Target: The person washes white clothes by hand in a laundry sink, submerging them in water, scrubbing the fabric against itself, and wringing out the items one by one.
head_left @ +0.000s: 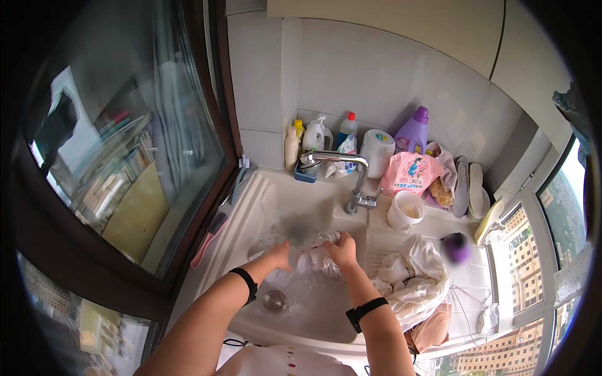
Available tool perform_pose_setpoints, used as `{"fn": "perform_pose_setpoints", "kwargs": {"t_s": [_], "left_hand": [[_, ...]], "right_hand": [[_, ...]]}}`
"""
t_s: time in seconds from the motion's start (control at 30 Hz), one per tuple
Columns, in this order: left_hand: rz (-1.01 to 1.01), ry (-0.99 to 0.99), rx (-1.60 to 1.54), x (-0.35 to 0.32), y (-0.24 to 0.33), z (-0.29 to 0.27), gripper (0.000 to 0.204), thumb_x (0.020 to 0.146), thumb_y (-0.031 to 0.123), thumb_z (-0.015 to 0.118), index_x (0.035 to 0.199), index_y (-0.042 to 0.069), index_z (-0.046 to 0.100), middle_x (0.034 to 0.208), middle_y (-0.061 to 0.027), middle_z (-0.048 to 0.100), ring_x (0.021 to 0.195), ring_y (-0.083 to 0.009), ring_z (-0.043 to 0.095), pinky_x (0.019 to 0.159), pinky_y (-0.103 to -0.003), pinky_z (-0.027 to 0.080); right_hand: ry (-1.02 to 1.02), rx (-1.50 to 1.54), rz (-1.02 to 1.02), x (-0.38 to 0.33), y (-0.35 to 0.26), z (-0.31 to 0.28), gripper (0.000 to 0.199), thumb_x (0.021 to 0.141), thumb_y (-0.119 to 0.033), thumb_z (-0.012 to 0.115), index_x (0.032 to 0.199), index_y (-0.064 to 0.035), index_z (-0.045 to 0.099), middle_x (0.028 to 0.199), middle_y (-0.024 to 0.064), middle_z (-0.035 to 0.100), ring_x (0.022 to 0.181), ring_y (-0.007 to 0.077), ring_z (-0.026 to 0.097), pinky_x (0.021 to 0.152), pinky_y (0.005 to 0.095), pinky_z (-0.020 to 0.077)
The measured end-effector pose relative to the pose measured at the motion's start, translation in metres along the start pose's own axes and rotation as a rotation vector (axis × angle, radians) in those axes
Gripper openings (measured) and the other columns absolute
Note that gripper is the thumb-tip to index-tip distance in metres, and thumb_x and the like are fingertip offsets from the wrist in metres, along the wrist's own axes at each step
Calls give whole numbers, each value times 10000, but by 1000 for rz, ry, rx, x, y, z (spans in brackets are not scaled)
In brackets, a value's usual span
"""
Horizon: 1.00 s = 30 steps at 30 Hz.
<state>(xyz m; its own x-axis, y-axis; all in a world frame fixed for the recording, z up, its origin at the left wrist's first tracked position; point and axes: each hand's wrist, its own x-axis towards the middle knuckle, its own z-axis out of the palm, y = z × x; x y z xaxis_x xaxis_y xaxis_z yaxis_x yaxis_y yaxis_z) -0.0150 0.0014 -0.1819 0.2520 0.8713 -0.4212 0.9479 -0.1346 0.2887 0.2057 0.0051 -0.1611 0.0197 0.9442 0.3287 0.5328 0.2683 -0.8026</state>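
Bunched into a wet lump, a white cloth [318,250] is held over the basin of a white sink [251,207], roughly at its middle and above the soapy water. No clear direction is shown by the crumpled cloth; its longer span runs left to right between the two hands. The right hand [343,249] is closed on the cloth's right end, fingers curled into the folds. The left hand [280,255] is pressed against the left end; whether its fingers are clamped cannot be told. A dark band is worn on each wrist. A round drain [274,301] lies just below the hands. A chrome tap [342,175] arches over the basin behind the cloth. A heap of pale laundry [411,276] rests on the ribbed board to the right, close beside the right forearm. Bottles [320,135] are lined up against the tiled wall, and a pink brush [209,239] lies on the left rim.
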Motion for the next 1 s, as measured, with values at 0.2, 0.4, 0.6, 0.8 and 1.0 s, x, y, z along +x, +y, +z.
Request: {"fn": "perform_pose_setpoints", "kwargs": {"t_s": [0.2,0.4,0.6,0.8,1.0], "left_hand": [[-68,128,-201,-14,31,4,1177,535,414,803,1398,75,78,1338,-273,302,1251,-394,283,1011,-405,299],[446,580,-1388,9,57,-10,687,751,310,675,1313,117,331,1243,-65,464,1104,-202,488,826,-351,454],[53,612,-1959,-37,57,-54,472,801,242,620,1212,127,420,1100,-74,541,897,-190,595,613,-361,521],[280,648,-2019,-49,79,-80,349,832,197,576,1144,91,465,1027,-66,574,814,-207,618,573,-344,533],[341,388,-2238,-48,92,-70,299,875,213,513,1133,66,481,1082,-80,561,980,-202,560,844,-386,484]], "right_hand": [[-73,530,83,22,-142,-68,224,690,-33,592,904,33,579,753,31,590,668,87,525,610,226,434],[-167,1011,193,22,-198,-50,180,694,-36,535,848,52,564,766,78,590,666,148,546,620,258,446],[-108,1441,385,27,-122,-58,250,706,-119,446,889,7,560,850,116,607,815,264,587,779,364,472],[-240,1397,663,-1,-14,8,461,826,-454,436,1124,-118,541,1080,41,580,953,238,553,853,399,441],[-306,1464,846,-28,-54,17,733,790,-703,300,1308,-190,385,1357,43,376,1248,306,312,987,548,273]]}}
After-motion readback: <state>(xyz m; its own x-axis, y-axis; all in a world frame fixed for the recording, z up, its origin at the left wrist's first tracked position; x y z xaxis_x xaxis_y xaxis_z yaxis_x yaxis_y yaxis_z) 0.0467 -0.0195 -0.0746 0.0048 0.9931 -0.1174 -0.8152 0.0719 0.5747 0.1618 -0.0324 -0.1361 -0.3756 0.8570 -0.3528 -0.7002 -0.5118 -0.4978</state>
